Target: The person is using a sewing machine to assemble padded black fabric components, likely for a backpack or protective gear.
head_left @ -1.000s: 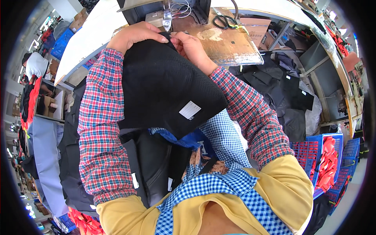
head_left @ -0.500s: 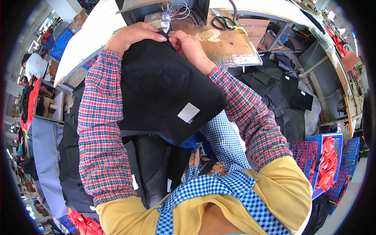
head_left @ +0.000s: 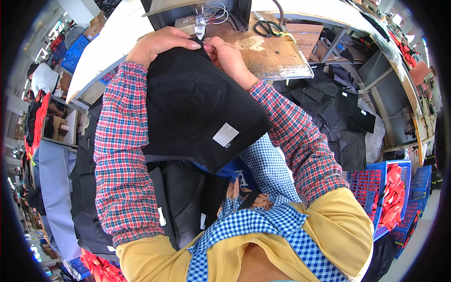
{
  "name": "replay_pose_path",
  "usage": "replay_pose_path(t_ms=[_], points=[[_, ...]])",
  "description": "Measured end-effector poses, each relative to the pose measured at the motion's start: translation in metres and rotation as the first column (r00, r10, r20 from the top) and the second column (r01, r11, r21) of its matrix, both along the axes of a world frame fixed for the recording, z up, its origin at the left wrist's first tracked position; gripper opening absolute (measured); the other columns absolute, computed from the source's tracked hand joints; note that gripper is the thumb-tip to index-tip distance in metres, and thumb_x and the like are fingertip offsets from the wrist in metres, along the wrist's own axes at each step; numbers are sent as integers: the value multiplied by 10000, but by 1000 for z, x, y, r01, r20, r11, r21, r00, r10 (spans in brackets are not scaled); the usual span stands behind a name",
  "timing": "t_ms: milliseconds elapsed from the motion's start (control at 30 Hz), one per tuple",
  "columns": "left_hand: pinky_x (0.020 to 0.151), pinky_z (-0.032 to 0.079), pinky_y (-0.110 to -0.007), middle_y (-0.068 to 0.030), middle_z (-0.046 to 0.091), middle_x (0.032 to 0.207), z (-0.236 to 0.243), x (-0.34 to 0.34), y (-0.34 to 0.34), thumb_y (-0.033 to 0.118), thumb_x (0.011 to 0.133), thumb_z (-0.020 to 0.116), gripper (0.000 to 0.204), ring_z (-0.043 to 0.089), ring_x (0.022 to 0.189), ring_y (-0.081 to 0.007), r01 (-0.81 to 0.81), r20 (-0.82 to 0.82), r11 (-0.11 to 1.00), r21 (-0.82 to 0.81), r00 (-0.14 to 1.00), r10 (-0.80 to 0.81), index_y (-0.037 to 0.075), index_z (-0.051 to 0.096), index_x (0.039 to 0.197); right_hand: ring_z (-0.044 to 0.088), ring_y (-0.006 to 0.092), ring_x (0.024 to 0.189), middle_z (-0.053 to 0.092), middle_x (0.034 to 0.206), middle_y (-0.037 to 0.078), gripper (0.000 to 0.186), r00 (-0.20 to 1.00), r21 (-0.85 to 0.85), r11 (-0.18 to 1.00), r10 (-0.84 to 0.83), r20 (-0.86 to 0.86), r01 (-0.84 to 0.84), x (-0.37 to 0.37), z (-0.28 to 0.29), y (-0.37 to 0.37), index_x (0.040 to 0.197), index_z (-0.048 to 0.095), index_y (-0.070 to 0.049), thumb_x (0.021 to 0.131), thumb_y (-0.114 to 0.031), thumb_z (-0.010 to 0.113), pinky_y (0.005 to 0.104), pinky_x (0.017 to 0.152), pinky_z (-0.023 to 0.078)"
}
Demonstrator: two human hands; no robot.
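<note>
A black mesh fabric piece [head_left: 202, 94] with a white label [head_left: 225, 135] hangs from both hands toward my lap. My left hand [head_left: 162, 44] grips its upper edge, thumb on top. To the right, my right hand [head_left: 227, 57] pinches the same edge close to the corner, its fingertips partly hidden. The edge lies right at the presser foot [head_left: 200, 29] of a sewing machine [head_left: 188, 22]. Whether the needle is in the fabric cannot be made out.
Black-handled scissors [head_left: 268, 28] lie on the worn wooden table [head_left: 263, 51] beside the machine. Black fabric pieces [head_left: 324, 103] are heaped at the right, more [head_left: 183, 202] below my arms. A blue basket [head_left: 366, 188] holds red pieces [head_left: 393, 195].
Almost nothing differs. The view has shifted very slightly; both hands keep their hold on the black fabric at the presser foot.
</note>
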State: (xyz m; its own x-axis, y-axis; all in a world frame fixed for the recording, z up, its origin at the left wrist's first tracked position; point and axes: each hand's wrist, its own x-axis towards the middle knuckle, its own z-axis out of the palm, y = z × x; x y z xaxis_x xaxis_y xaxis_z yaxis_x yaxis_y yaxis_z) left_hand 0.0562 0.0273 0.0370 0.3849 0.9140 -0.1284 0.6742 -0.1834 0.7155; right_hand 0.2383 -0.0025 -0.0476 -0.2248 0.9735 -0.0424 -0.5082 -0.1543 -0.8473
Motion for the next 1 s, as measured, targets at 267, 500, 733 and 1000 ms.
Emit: replay_pose_path(t_ms=[267, 500, 733, 1000], points=[[927, 412, -267, -98, 708, 957, -3, -4, -1, 456, 681, 809, 533, 634, 949, -205, -20, 10, 1000, -14, 1000, 20, 52, 735, 1020, 488, 66, 542, 589, 682, -25, 240, 996, 16, 998, -53, 76, 52, -3, 4, -8, 769, 640, -85, 859, -305, 610, 204, 482, 363], [794, 493, -233, -86, 704, 862, -1, -1, -7, 337, 729, 806, 415, 653, 797, -158, -51, -7, 998, 23, 999, 52, 12, 721, 972, 496, 73, 548, 594, 678, -15, 190, 995, -3, 998, -66, -81, 66, -7, 0, -12, 775, 636, -70, 869, -235, 625, 212, 503, 387], [847, 466, -243, -99, 680, 964, 22, 8, -40, 348, 700, 832, 565, 623, 906, -162, -69, 25, 998, 8, 997, 69, -30, 657, 1082, 510, 73, 568, 596, 684, -14, 160, 985, 43, 996, -74, -158, 82, -6, 7, -23, 817, 628, -60, 883, -206, 619, 211, 527, 410], [847, 454, -252, -93, 702, 905, -6, -3, -22, 468, 642, 836, 592, 632, 901, -181, -79, -45, 996, -42, 996, 77, 22, 718, 1012, 461, 68, 517, 553, 639, -33, 217, 999, -76, 997, -24, -42, 21, -7, -7, -23, 727, 619, -94, 872, -255, 636, 213, 476, 369]])
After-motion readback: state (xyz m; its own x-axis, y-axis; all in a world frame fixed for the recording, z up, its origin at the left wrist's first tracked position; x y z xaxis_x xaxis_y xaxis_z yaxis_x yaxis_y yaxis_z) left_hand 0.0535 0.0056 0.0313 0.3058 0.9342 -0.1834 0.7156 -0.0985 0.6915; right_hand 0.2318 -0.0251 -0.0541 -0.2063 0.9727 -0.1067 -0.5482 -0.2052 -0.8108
